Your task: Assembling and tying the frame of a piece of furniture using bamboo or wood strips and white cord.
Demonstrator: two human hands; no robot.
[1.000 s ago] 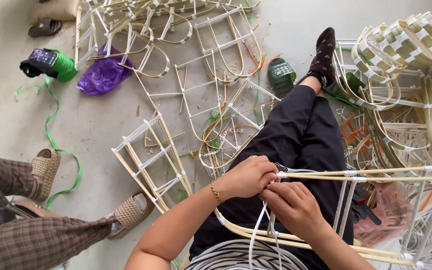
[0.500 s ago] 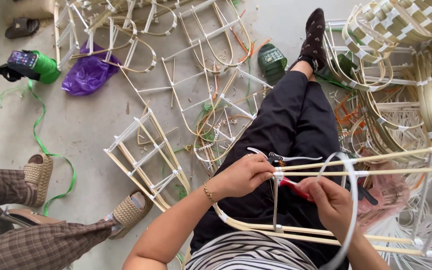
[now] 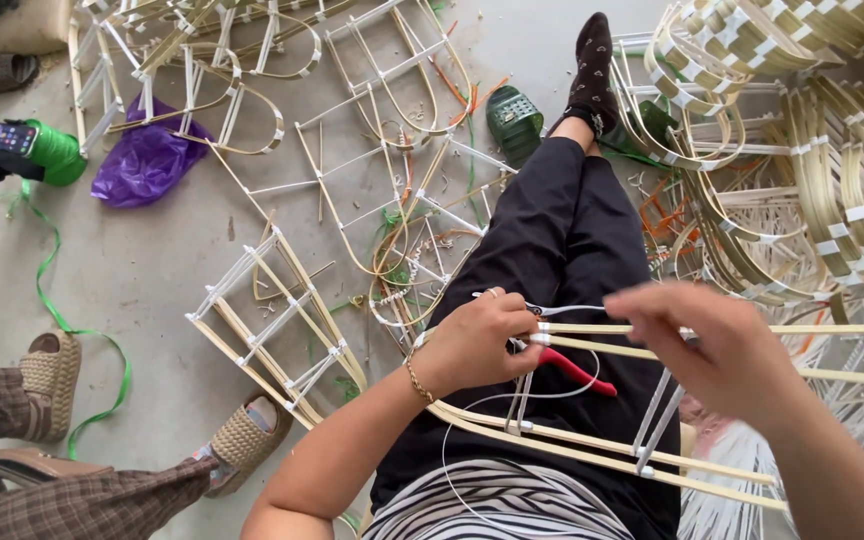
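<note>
A bamboo frame (image 3: 712, 330) of long pale sticks bound with white ties lies across my lap. My left hand (image 3: 477, 342) is closed around a joint at its left end. My right hand (image 3: 727, 350) is lifted above the frame's middle and blurred. Its fingertips pinch a thin white cord (image 3: 562, 309) that runs back to the joint under my left hand. More of the cord hangs in a loop over my striped shirt. A red-handled cutter (image 3: 577, 370) rests on my black trousers just below the left hand.
Another person's feet in woven sandals (image 3: 244, 440) and plaid trousers are at lower left. A green ribbon roll (image 3: 52, 150) with a phone on it, a purple bag (image 3: 147, 160) and a green slipper (image 3: 514, 118) lie on the concrete floor. Finished bamboo frames (image 3: 282, 320) cover the middle, with curved ones stacked at right (image 3: 802, 130).
My right hand has let the red cutter rest on my lap and moved up and right, drawing the white cord taut. My left hand stays on the joint.
</note>
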